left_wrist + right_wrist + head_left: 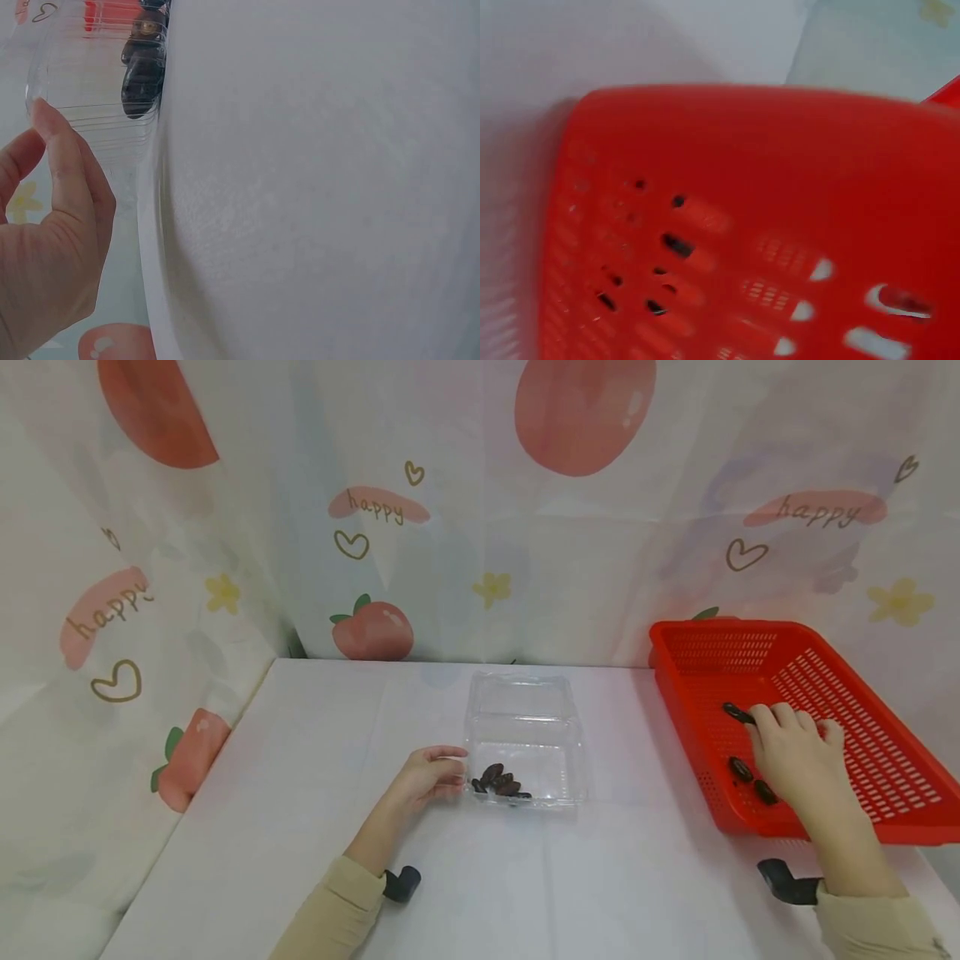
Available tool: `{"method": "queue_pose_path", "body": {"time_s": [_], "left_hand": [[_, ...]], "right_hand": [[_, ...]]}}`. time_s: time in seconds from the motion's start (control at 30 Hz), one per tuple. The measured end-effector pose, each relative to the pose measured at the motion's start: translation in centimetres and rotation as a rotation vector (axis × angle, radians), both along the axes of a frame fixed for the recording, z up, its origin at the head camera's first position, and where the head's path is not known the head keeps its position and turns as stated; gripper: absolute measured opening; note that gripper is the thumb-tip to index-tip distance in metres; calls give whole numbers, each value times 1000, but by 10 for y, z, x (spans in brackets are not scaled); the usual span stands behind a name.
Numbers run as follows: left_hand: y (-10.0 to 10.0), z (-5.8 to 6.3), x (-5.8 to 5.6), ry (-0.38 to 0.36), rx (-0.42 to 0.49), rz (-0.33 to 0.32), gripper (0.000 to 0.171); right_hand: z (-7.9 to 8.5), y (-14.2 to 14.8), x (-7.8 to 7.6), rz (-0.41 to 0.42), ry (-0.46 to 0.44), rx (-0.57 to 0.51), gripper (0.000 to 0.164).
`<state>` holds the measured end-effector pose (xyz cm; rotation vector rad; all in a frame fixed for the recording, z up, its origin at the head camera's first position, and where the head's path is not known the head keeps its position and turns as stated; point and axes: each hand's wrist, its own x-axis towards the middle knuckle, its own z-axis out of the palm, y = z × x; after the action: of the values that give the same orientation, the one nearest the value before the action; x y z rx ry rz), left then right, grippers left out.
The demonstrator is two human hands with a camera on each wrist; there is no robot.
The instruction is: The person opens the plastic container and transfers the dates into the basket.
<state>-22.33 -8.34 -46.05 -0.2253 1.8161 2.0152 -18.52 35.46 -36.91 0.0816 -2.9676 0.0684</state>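
At the left, a printed cloth (217,643) hangs beside the white tabletop (622,860). The left hand (431,774) comes in next, its fingertips at the left edge of the clear container (551,764); whether thumb and finger pinch that edge or merely rest on it, I cannot tell from either view. The container sits on the tabletop with its lid (522,697) thrown back toward the far side, and a small cluster of dark pieces (504,782) lies in its near left corner. Further right stands the red basket (697,710), its walls slotted. Inside it, one dark piece (737,712) juts from the fingertips of the right hand (798,760), which is clamped on it with curled fingers; two loose pieces (740,769) lie nearer the person. The step in hand looks like picking pieces from the basket while the container is steadied. The next move seems to call for keeping that pinch, lifting over the basket's left wall, and releasing low beside the cluster.
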Motion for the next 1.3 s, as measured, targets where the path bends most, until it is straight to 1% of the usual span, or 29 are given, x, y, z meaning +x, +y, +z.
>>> {"method": "queue_pose_path", "body": {"time_s": [0.13, 0.3, 0.33, 0.53, 0.57, 0.67, 0.83, 0.97, 1.17, 1.3], "left_hand": [[1, 0, 1, -1, 4, 6, 33], [1, -1, 0, 14, 17, 8, 34], [1, 2, 2, 15, 18, -1, 34], [0, 3, 2, 9, -2, -4, 32], [0, -1, 1, 8, -1, 4, 32], [1, 0, 1, 5, 7, 3, 32], [0, 0, 1, 7, 5, 4, 33], [0, -1, 0, 15, 7, 3, 33], [0, -2, -1, 8, 10, 2, 34], [-1, 2, 1, 6, 13, -18, 35]], "right_hand": [[-8, 12, -5, -11, -41, -2, 28], [-18, 19, -13, 7, -84, 18, 26], [-20, 20, -15, 13, -92, 24, 26], [-26, 20, -23, 15, -158, 48, 30], [-27, 20, -24, 14, -170, 50, 31], [-29, 19, -28, 23, -188, 49, 30], [-31, 17, -31, 64, -204, 68, 23], [-31, 15, -31, 95, -213, 82, 21], [-33, 15, -31, 100, -204, 68, 25], [-34, 15, -31, 86, -201, 51, 25]]}}
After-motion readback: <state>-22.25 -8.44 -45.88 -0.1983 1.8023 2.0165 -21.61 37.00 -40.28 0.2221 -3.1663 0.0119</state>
